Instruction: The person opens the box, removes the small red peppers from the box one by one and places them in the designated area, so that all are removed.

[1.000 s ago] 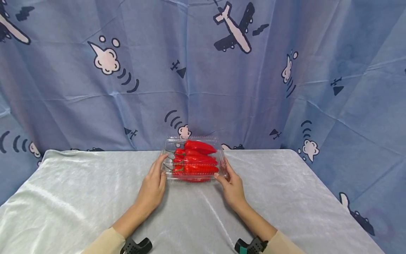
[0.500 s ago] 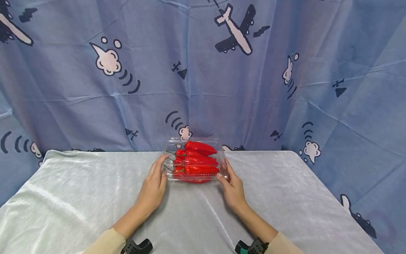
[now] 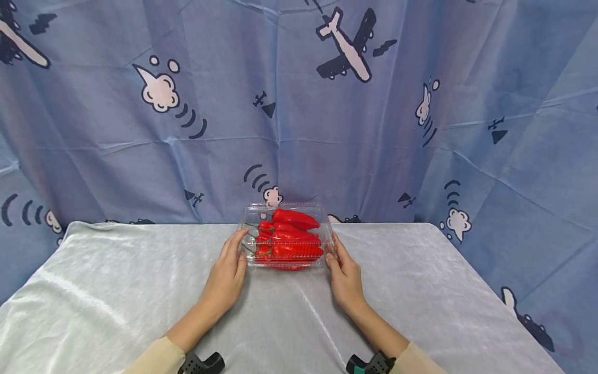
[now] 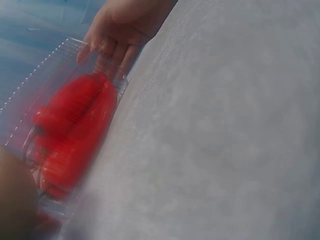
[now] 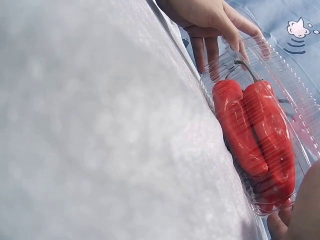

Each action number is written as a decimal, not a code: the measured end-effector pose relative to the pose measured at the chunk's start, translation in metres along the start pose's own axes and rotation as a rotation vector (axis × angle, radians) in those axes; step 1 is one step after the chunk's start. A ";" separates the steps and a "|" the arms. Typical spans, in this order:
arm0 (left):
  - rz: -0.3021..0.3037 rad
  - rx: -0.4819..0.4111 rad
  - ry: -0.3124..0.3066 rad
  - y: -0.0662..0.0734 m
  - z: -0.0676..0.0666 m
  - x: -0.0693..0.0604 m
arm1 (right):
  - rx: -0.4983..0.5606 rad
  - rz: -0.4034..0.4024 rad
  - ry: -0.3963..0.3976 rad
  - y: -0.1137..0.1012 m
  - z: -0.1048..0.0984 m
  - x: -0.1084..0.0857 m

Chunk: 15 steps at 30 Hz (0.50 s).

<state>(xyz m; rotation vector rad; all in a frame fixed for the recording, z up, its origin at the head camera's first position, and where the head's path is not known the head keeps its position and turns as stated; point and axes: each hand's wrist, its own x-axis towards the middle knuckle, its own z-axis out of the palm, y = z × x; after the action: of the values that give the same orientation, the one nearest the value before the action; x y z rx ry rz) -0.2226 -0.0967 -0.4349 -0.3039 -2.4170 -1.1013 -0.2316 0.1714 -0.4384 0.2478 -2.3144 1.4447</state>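
Observation:
A clear plastic clamshell box is near the far edge of the table. Several red peppers with green stems lie inside it. My left hand holds the box's left side, and in the right wrist view some of its fingers reach low beside the clear wall. On the other side my right hand grips the right end, its thumb at the front right corner. The lid looks closed over the peppers. The left wrist view is blurred, and part of each hand is hidden by the box.
Pale velvety cloth covers the table. Behind it hangs a blue curtain printed with airplanes and clouds. Both forearms, in beige sleeves with black wrist devices, reach in from the front.
My right thumb has shifted outward, from the box's front edge to its right corner. The left hand and the box stay nearly still. The head view has tilted up very slightly.

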 end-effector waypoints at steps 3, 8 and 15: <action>0.000 -0.009 0.002 0.000 0.000 0.000 | 0.016 -0.012 0.004 0.002 0.000 0.000; 0.004 -0.019 0.014 -0.001 0.001 0.000 | 0.048 -0.027 0.008 0.004 0.001 0.000; -0.052 -0.047 0.002 -0.003 0.001 0.000 | 0.066 -0.029 0.005 0.005 0.001 0.001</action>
<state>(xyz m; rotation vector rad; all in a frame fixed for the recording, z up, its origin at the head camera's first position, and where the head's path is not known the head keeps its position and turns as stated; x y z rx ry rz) -0.2233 -0.0980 -0.4371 -0.2565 -2.4125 -1.1817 -0.2347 0.1729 -0.4421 0.2951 -2.2530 1.5069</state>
